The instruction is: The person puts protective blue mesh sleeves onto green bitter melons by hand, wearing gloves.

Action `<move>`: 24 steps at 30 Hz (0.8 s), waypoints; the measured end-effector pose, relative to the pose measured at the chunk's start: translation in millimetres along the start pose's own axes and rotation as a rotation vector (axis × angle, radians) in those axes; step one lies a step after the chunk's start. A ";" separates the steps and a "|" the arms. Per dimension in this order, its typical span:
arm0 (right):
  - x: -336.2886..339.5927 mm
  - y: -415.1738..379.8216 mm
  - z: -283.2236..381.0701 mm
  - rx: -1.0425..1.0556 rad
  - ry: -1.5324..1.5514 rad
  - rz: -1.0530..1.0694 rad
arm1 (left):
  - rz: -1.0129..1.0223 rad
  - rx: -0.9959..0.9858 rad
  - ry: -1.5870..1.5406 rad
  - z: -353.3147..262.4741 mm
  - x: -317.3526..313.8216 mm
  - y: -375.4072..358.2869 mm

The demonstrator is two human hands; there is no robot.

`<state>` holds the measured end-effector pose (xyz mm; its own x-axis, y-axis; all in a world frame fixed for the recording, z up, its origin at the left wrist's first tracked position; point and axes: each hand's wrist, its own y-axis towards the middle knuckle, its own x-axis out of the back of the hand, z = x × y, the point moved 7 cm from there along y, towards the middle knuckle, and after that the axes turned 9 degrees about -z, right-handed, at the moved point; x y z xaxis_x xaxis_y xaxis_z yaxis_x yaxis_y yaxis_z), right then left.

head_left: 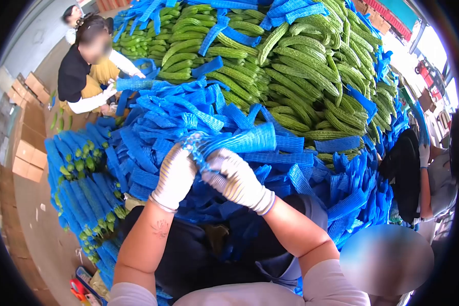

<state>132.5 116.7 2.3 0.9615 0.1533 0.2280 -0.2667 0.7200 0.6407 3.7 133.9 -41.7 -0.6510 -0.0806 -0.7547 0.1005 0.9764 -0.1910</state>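
Observation:
My left hand (pixel 176 176), in a striped white work glove, is closed on the gathered end of a blue mesh sleeve (pixel 250 140). Close beside it, my right hand (pixel 234 178), gloved the same way, grips the bunched mesh from the other side. The sleeve's loose part spreads to the right above my right hand and looks flat. Under and around both hands lies a heap of blue mesh sleeves (pixel 143 120). Beyond the heap rises a big pile of long, bumpy green bitter melons (pixel 296 71). My fingertips are partly hidden by the mesh.
Sleeved bitter melons (pixel 84 201) are stacked in rows at my left. A co-worker (pixel 84 66) crouches at the upper left, holding a blue sleeve. Other people are at the right edge. Cardboard boxes (pixel 30 143) stand on the left floor, and red-handled scissors (pixel 78 288) lie lower left.

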 end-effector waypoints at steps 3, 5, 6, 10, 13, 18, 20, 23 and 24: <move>8.3 -6.5 -16.4 -0.546 0.530 -0.084 | 0.042 -0.243 1.320 6.1 9.5 3.9; 1.2 -14.1 -9.9 -0.481 0.464 0.035 | 0.311 -0.555 1.930 26.3 4.5 2.3; -6.8 -18.3 -4.2 -0.427 0.391 0.119 | 0.314 -0.912 1.975 42.1 35.6 9.6; -24.2 -23.3 19.4 -0.358 0.397 0.351 | 0.279 -0.910 1.806 7.0 -10.5 9.5; -31.0 -29.4 10.7 -0.442 0.415 0.429 | 0.365 -0.832 1.502 -5.1 -15.9 9.3; -32.1 -29.5 9.7 -0.384 0.563 0.397 | 0.166 -1.210 2.418 -5.1 -38.8 -1.5; -31.4 -26.6 17.6 -0.388 0.568 0.395 | 0.176 -1.200 2.486 -5.7 -37.4 2.0; -30.7 -17.5 47.3 -0.158 0.514 0.411 | 0.265 -1.148 2.371 -0.5 -30.8 19.4; -32.0 -16.7 54.4 -0.100 0.439 0.433 | 0.306 -1.128 2.323 2.1 -29.9 26.6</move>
<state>102.6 63.0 24.2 0.7103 0.6944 0.1153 -0.6516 0.5867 0.4808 27.5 161.9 -25.6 -0.1535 -0.4914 0.8573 0.5494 0.6787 0.4874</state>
